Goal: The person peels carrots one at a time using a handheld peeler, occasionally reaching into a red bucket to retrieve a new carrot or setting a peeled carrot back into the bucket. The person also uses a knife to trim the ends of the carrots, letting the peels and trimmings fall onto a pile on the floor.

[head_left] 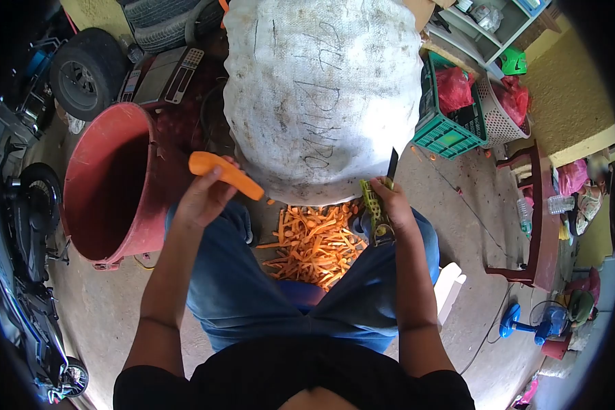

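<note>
Two hands: neither is empty; both are closed on objects.
Left hand [210, 199]: the orange carrot [225, 175] is pinched between thumb and fingers, tilted.
Right hand [393, 206]: a green tool [373, 209] is gripped; a dark blade [393, 164] is exposed past the thumb. Whether the two are joined cannot be told.
Carrot position: held in the left hand, left of the orange strips [314, 239], well apart from the blade.
Slip risk: the carrot could be dropped, caused by a light grip on a smooth surface.
Cut risk: fingers or the white sack [321, 102] could be nicked, caused by the bare blade.
</note>
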`<state>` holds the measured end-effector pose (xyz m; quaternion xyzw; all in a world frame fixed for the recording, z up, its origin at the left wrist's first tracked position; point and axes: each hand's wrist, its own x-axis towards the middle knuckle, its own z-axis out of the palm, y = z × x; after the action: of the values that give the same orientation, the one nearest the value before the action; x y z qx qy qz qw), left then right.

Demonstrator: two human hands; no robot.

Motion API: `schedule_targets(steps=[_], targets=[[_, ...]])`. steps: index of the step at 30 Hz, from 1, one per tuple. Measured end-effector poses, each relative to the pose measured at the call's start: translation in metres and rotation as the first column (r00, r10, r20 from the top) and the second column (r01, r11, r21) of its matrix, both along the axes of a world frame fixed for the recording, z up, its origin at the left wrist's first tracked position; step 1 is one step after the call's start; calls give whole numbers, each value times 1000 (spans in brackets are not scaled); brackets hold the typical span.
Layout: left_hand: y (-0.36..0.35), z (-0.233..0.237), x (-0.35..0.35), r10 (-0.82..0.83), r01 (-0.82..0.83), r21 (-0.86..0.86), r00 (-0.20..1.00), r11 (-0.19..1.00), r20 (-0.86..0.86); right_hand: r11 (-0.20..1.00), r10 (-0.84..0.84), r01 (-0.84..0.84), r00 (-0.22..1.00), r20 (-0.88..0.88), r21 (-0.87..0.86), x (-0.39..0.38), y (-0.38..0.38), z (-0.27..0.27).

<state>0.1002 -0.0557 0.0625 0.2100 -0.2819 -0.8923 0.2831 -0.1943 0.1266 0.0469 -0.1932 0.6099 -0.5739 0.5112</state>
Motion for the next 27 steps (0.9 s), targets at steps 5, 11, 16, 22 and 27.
schedule_targets(steps=[5,11,16,22,27], targets=[[-31,52,65,539,78,-734,627,675,562,987,-156,156,988,-1,-28,-9,4,-11],[-104,48,187,901,797,-421,-363,433,239,955,-286,288,957,43,-66,-22,-1,-13],[-123,24,207,324,657,80,-469,749,822,953,-301,300,954,-15,-43,-23,1,-20],[-184,95,79,707,696,-716,486,42,514,946,-320,319,948,-3,-49,-26,-5,-23],[-222,188,-122,524,424,-826,830,-371,191,901,-433,433,901,8,-37,-43,-11,-38]])
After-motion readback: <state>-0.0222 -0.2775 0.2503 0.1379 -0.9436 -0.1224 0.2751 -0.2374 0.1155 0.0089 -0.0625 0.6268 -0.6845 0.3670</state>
